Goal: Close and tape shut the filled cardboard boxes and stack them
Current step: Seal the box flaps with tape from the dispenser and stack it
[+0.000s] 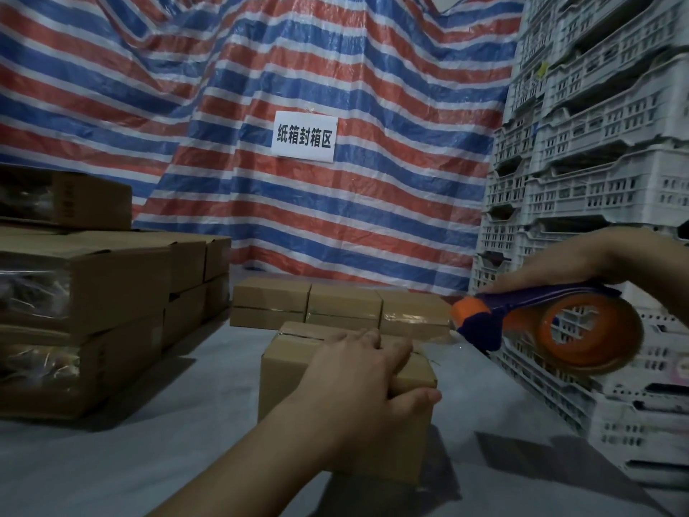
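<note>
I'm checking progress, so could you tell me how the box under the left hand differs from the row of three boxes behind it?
The box under the left hand stands alone, nearest the camera, held down, with tape stretched from the dispenser. The row of three boxes sits side by side, untouched, against the tarp. All are plain brown cardboard, flaps closed.

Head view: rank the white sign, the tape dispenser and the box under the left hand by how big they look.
1. Box, nearest the camera, so this is unsure
2. Tape dispenser
3. White sign, farthest away
</note>
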Available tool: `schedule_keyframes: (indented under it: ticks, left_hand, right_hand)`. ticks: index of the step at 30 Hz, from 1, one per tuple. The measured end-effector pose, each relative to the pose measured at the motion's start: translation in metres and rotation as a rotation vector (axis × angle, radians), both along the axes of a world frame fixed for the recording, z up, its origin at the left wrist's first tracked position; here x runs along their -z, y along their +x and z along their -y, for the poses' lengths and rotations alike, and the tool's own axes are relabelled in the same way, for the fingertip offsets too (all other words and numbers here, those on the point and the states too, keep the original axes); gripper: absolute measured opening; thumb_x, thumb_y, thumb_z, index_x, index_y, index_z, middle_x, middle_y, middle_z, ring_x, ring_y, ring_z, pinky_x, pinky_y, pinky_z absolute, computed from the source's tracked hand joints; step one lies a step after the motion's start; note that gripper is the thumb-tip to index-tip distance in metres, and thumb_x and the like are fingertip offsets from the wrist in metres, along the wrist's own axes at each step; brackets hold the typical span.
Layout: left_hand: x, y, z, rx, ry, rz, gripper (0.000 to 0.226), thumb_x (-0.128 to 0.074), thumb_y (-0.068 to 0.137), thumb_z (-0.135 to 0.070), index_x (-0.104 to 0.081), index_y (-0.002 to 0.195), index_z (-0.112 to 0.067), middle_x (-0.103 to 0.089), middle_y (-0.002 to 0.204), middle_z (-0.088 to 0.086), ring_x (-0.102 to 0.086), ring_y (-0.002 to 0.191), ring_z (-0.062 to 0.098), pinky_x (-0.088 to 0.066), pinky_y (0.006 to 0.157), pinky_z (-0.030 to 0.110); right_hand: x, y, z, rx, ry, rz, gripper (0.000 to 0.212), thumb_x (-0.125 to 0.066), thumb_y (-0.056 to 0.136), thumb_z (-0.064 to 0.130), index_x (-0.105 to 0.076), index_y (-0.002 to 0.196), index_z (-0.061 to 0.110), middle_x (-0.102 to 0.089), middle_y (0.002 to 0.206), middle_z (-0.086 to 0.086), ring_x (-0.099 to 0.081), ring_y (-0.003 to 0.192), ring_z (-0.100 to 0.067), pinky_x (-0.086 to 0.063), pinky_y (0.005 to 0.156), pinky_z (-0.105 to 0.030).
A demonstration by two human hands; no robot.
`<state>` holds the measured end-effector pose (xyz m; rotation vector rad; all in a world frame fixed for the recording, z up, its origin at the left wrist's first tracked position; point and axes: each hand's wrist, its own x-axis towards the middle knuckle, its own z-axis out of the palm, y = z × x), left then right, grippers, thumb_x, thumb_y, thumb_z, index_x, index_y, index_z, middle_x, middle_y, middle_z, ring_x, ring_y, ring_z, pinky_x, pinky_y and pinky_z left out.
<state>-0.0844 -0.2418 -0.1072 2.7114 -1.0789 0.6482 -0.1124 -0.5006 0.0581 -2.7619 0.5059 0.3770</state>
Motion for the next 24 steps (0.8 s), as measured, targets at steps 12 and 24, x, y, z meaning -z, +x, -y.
schedule_keyframes:
  ticks: [12,24]
  left_hand:
    - [0.0,-0.001,0.0,-0.019,-0.004,-0.042,0.072,-0.026,0.087,-0.08,-0.035,0.146,-0.039,-0.049,0.143,0.0,-0.047,0.127,0.021,-0.035,0.107,0.043]
    - [0.0,-0.003,-0.003,-0.011,-0.036,-0.014,0.07,-0.026,0.087,-0.079,-0.04,0.142,-0.038,-0.055,0.133,-0.001,-0.051,0.119,0.017,-0.04,0.103,0.04]
  right_hand:
    - [0.053,0.016,-0.054,-0.227,-1.146,0.014,0.05,-0.065,0.077,0.071,-0.054,0.077,0.022,-0.058,0.08,0.003,-0.054,0.069,-0.013,-0.038,0.057,-0.028]
    - [0.13,0.007,0.006,-0.174,-1.041,0.528,0.07,-0.024,0.089,0.083,-0.047,0.059,0.024,-0.047,0.054,0.008,-0.042,0.046,-0.008,-0.03,0.043,-0.024]
